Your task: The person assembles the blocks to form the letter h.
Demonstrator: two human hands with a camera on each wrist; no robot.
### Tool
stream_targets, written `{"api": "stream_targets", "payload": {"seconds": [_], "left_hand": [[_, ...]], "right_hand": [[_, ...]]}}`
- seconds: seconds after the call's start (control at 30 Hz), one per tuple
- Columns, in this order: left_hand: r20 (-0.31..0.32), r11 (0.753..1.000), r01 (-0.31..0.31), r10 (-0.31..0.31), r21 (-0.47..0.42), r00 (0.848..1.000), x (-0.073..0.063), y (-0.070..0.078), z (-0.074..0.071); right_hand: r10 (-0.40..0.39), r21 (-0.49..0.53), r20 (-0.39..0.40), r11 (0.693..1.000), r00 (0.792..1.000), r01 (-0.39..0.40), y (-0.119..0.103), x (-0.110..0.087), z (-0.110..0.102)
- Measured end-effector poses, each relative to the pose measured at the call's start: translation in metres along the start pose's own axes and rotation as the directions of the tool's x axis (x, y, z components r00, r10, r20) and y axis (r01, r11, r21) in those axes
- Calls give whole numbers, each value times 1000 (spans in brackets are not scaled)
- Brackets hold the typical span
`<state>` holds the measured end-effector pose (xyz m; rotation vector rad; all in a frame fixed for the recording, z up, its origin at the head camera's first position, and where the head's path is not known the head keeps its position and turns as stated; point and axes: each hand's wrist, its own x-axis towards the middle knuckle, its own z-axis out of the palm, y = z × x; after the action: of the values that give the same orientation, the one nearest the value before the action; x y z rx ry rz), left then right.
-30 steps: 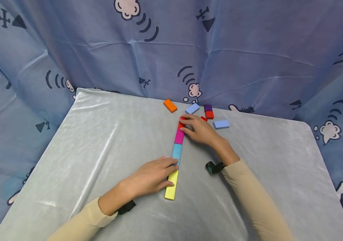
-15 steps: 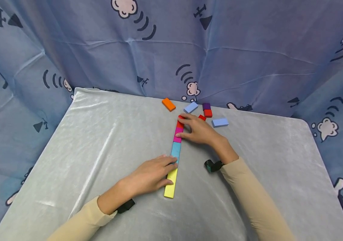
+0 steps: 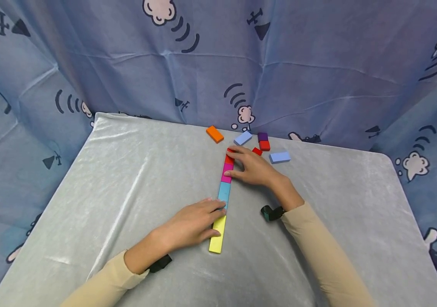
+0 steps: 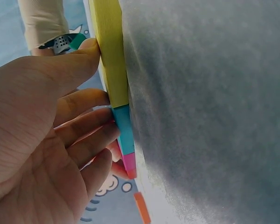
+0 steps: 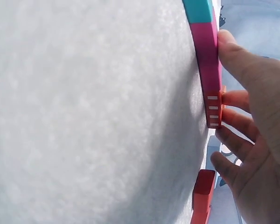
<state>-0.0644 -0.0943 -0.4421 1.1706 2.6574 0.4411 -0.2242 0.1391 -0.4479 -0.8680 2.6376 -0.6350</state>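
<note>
A straight row of blocks runs away from me over the grey cloth: a long yellow block [image 3: 217, 238] nearest, a light blue block [image 3: 224, 192], a magenta block [image 3: 227, 173] and a red block [image 3: 229, 159] farthest. My left hand [image 3: 189, 224] rests with extended fingers on the yellow and blue blocks, its thumb [image 4: 89, 49] on the yellow one. At the far end, the fingers of my right hand [image 3: 256, 167] lie on the red block, and its thumb [image 5: 227, 39] touches the magenta block. White marks show on the red block's side in the right wrist view.
Behind the row lie an orange block [image 3: 215, 134], a pale blue block [image 3: 243, 137], a purple block [image 3: 262, 136] against a red piece [image 3: 264, 146], and a smaller-looking red piece [image 3: 257, 151]. Another pale blue block [image 3: 279, 157] is right of my right hand. A patterned curtain [image 3: 218, 64] borders the table.
My right thumb has slid toward me, from near the red block's end onto the magenta block. The left hand and the row stay put; the view shifted slightly.
</note>
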Motion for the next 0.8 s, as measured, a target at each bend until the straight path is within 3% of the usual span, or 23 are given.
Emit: {"api": "stream_targets", "payload": {"seconds": [0.5,0.8], "left_hand": [[-16,1000,-5,5,3,1000,-2,-1,1],[-31,1000,-11,11,9,999,-3,0,0]], "right_hand": [[-16,4,-21,1000,1000,17,-4,1,1],[-23,32,-102,999,995,26,-3,1,0]]}}
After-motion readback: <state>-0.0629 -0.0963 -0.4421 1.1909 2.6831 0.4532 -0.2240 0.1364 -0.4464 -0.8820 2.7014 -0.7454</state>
